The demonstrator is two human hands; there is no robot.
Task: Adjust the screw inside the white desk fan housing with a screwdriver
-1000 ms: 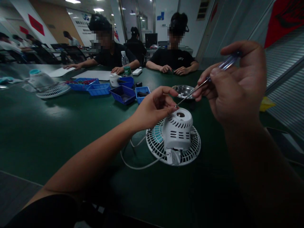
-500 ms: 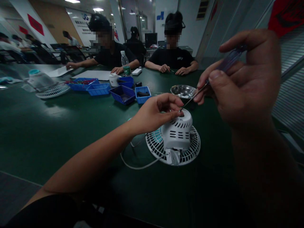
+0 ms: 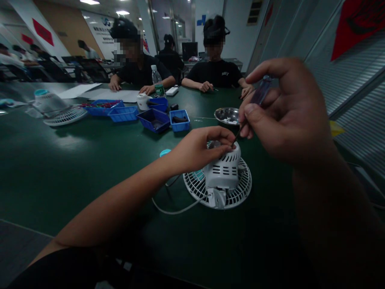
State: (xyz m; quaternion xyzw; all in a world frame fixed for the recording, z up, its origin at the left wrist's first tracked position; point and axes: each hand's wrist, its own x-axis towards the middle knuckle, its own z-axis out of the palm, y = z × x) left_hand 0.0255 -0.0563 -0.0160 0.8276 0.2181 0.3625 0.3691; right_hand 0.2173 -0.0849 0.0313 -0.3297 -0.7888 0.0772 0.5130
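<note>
Gripping a screwdriver (image 3: 261,92), the right hand (image 3: 285,116) has its fingers clamped on the clear handle, with the shaft slanting down and left to the top of a white fan housing (image 3: 224,170). Close around the tip are the fingers of the left hand (image 3: 201,146), resting at the housing's top; I cannot tell whether they pinch anything there. The housing stands on its round white grille (image 3: 195,186), which lies flat on the green table (image 3: 105,160), near the middle of the scene. A pale cable (image 3: 177,212) loops out to the left from the housing's near side. Beyond the hands sits a metal bowl (image 3: 218,117) with small white pieces in it; farther left are 5 blue bins (image 3: 124,115) and a water bottle (image 3: 157,80). Another fan (image 3: 51,105) lies at the far left, and 2 people in black shirts (image 3: 221,74) sit along the far side.
</note>
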